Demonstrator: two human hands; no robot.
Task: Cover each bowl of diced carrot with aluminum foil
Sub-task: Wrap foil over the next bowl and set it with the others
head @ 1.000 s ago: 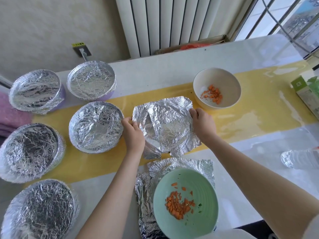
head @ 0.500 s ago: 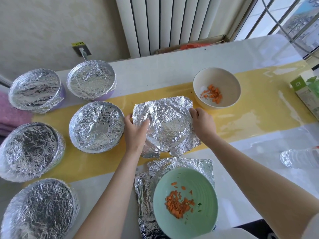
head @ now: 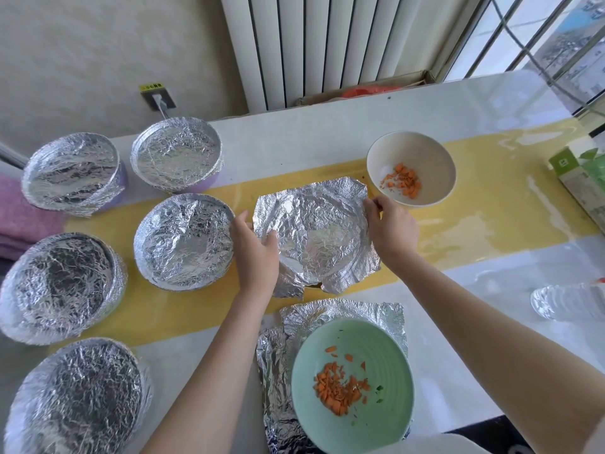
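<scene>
A crinkled foil sheet (head: 319,234) lies draped over a bowl at the table's centre, its corners still sticking out. My left hand (head: 253,253) presses on the sheet's left edge, thumb on top. My right hand (head: 391,229) pinches the right edge near the far corner. A white bowl (head: 425,152) with diced carrot stands uncovered just beyond my right hand. A green bowl (head: 383,348) of carrot sits uncovered near me, on a spare foil sheet (head: 278,362).
Several foil-covered bowls fill the left side, the nearest of them (head: 185,240) beside my left hand. A green carton (head: 579,178) lies at the right edge and a clear plastic bottle (head: 566,303) lies on its side at the right. A pink cloth (head: 16,214) is far left.
My left hand has uncurled from the sheet's left edge and spread onto the foil. The foil now lies flatter across the bowl's rim. My right hand keeps its hold.
</scene>
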